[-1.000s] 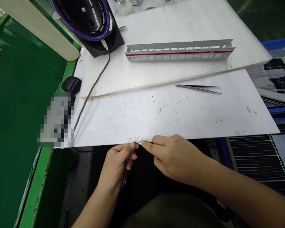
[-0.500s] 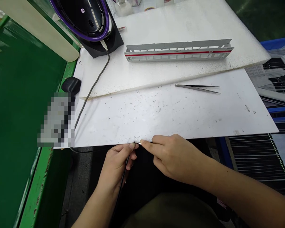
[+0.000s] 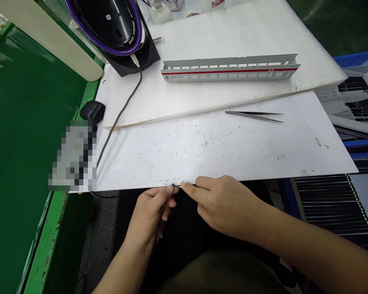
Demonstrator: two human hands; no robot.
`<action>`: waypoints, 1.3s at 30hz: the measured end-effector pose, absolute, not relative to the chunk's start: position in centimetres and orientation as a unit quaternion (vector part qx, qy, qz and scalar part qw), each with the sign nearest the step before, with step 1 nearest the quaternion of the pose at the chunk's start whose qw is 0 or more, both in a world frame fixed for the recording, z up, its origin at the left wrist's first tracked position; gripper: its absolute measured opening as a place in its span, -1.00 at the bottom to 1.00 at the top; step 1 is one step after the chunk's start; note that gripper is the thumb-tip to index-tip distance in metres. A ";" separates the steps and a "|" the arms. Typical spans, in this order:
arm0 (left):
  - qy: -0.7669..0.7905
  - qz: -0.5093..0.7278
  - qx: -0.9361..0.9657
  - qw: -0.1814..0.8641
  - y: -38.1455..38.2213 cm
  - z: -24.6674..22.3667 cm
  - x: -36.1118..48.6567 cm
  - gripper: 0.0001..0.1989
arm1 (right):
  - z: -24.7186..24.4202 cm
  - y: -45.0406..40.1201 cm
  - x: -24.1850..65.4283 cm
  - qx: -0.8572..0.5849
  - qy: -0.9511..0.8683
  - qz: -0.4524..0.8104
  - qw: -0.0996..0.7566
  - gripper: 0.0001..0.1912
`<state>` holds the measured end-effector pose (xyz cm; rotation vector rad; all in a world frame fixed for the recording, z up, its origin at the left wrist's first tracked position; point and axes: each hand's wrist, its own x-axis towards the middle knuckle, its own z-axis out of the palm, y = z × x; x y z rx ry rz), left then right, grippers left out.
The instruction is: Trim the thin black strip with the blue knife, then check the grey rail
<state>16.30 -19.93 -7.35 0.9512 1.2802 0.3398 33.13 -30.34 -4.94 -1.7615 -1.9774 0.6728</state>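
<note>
At the near edge of the white board, my left hand (image 3: 155, 208) pinches a long thin black strip (image 3: 155, 241) between thumb and forefinger; the strip trails down along my wrist. My right hand (image 3: 219, 202) is closed, its forefinger stretched toward the left fingertips. From under that forefinger pokes a slim metal-tipped tool (image 3: 179, 186), touching or nearly touching the strip's end; the fingers hide most of it, so its kind is unclear. Beyond my hands lie steel tweezers (image 3: 254, 116), slightly spread. Farther back, a grey model train car shell (image 3: 230, 73) with a red stripe rests on white foam.
Dark specks dot the white board (image 3: 257, 143). A thick foam sheet (image 3: 190, 96) covers its back part. At back left stands a black, purple-rimmed device (image 3: 113, 28) with a braided cable (image 3: 122, 107). A green bench edge (image 3: 57, 228) runs along the left; black strips on racks (image 3: 331, 208) are at right.
The view has shifted very slightly. Both hands keep the same hold at the board edge, with hardly any movement; the tweezers and the train car shell stay where they were.
</note>
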 end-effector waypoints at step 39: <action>0.526 0.123 0.395 0.743 -19.3 -6.7 16.1 -0.73 | -6.7 -33.5 31.2 -0.672 -0.498 0.313 0.450 -0.49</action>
